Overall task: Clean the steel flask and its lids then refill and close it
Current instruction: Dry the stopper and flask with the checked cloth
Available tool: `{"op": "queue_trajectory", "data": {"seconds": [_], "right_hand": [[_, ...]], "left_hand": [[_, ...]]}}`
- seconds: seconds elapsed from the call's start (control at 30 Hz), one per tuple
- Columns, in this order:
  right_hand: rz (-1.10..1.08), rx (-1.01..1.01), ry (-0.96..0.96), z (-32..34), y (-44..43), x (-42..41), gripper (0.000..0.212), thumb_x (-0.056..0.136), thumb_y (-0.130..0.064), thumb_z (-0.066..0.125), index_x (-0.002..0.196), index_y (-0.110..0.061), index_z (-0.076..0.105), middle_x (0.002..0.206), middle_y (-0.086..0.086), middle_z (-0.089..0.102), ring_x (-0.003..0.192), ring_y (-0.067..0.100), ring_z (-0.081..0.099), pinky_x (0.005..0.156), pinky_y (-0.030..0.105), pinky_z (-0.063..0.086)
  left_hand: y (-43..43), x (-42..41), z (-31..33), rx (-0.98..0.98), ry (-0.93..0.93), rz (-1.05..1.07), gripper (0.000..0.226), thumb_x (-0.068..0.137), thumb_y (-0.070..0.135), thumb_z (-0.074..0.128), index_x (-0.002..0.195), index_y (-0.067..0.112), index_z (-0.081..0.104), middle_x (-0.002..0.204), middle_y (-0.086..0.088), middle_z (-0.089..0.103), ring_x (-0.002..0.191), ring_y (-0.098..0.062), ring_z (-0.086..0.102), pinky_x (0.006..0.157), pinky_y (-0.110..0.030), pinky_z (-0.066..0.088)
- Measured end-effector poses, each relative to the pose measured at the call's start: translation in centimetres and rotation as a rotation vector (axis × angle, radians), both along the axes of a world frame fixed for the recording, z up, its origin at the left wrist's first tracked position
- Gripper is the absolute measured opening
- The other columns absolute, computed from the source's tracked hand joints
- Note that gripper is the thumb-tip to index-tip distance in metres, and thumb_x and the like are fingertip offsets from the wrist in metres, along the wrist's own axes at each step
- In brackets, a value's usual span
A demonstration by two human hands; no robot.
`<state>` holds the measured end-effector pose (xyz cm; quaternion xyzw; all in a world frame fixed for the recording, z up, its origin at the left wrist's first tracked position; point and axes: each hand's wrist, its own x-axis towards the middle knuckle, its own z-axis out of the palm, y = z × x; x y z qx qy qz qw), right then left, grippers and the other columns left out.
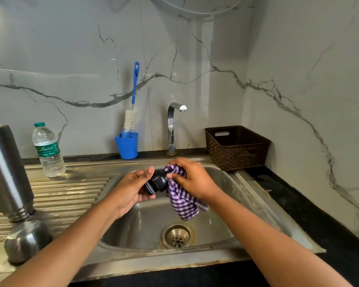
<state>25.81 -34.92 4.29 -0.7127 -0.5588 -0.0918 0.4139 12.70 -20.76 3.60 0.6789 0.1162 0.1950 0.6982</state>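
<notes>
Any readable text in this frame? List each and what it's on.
"nature" (white script, start unclear): green label on the water bottle.
Smaller print beneath it: too blurred to read.
Steel flask, black lid, brown basket: no text visible.

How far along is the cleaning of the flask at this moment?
Done, it seems: the steel flask stands mouth down on the drainboard, with the steel cap beside it, as if washed. In hand: the left hand holds the black inner lid while the right hand presses the checked cloth on it. Left: refilling, perhaps from the water bottle, and closing; the flask has no lid on.
</notes>
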Motion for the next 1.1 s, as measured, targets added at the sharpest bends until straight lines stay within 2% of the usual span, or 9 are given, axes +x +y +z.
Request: {"op": "queue_trajectory", "data": {"seconds": [0.23,0.37,0.5,0.67,0.77,0.83,0.9,1.0,1.1], "right_hand": [[-0.176,0.068,0.022,0.5,-0.5,0.8,0.025,0.091,-0.024,0.060,0.114,-0.014,0.059,0.105,0.001,0.066,0.095,0.013,0.060,0.088,0.031,0.050],[-0.198,0.064,-0.011,0.2,0.1,0.0,0.026,0.092,-0.024,0.059,0.115,-0.014,0.058,0.105,0.002,0.066,0.092,0.015,0.061,0.084,0.028,0.049],[-0.167,0.078,0.022,0.0,0.2,-0.1,0.025,0.092,-0.023,0.058,0.116,-0.015,0.058,0.103,0.001,0.067,0.089,0.011,0.060,0.081,0.025,0.049],[-0.094,0.070,0.248,0.2,-0.4,0.8,0.026,0.094,-0.022,0.056,0.119,-0.018,0.057,0.100,-0.006,0.063,0.095,0.008,0.059,0.077,0.011,0.045],[-0.109,0.226,0.411,0.4,-0.5,1.0,0.029,0.097,-0.027,0.048,0.125,-0.020,0.053,0.111,-0.004,0.060,0.108,0.013,0.057,0.093,0.028,0.047],[-0.012,0.242,0.404,0.3,-0.1,0.2,0.029,0.099,-0.029,0.042,0.127,-0.026,0.049,0.121,-0.004,0.055,0.113,0.013,0.052,0.098,0.032,0.045],[0.060,0.170,0.223,-0.6,0.7,-1.1,0.031,0.100,-0.034,0.038,0.128,-0.025,0.049,0.127,-0.004,0.051,0.117,0.012,0.049,0.099,0.028,0.041],[-0.013,0.167,0.088,-1.4,1.7,-1.7,0.034,0.099,-0.040,0.038,0.119,-0.019,0.057,0.115,-0.003,0.059,0.107,0.008,0.055,0.092,0.026,0.044],[-0.170,0.207,0.294,-1.2,1.9,-1.3,0.030,0.099,-0.040,0.040,0.092,-0.021,0.062,0.087,-0.006,0.066,0.085,0.007,0.061,0.079,0.033,0.050]], "left_hand": [[-0.1,-0.2,-0.2,-0.006,-0.138,-0.020,0.095,0.031,0.050,0.093,0.116,0.020,0.062,0.106,-0.007,0.072,0.091,-0.022,0.071,0.068,-0.024,0.057],[-0.1,0.1,-0.7,0.019,-0.146,0.097,0.046,0.064,0.019,0.076,0.108,0.017,0.065,0.102,-0.012,0.072,0.078,-0.015,0.071,0.063,-0.020,0.056],[0.3,0.2,-0.6,0.054,-0.158,0.142,0.033,0.077,0.005,0.065,0.108,0.015,0.065,0.086,-0.003,0.075,0.073,-0.014,0.071,0.062,-0.019,0.056],[0.0,0.5,-0.9,0.054,-0.166,0.172,0.027,0.082,0.001,0.064,0.106,0.013,0.065,0.084,-0.004,0.074,0.071,-0.014,0.071,0.061,-0.019,0.056],[0.0,0.5,-0.8,0.057,-0.182,0.190,0.031,0.081,-0.002,0.064,0.107,0.014,0.065,0.089,-0.005,0.073,0.071,-0.012,0.071,0.063,-0.019,0.056],[0.0,0.5,-0.8,0.058,-0.201,0.187,0.031,0.081,-0.004,0.064,0.107,0.014,0.065,0.091,-0.004,0.073,0.074,-0.012,0.071,0.064,-0.020,0.057],[-0.2,0.5,-0.9,0.035,-0.222,0.170,0.030,0.081,-0.005,0.063,0.105,0.012,0.066,0.092,-0.004,0.072,0.078,-0.013,0.071,0.068,-0.022,0.057],[-0.6,0.6,-1.3,0.062,-0.230,0.140,0.030,0.081,-0.007,0.063,0.104,0.013,0.067,0.094,-0.006,0.073,0.083,-0.015,0.070,0.071,-0.022,0.057],[-0.5,0.7,-1.7,0.204,-0.236,0.131,0.036,0.078,-0.007,0.066,0.103,0.018,0.067,0.097,-0.004,0.074,0.088,-0.015,0.070,0.076,-0.024,0.056]]}}
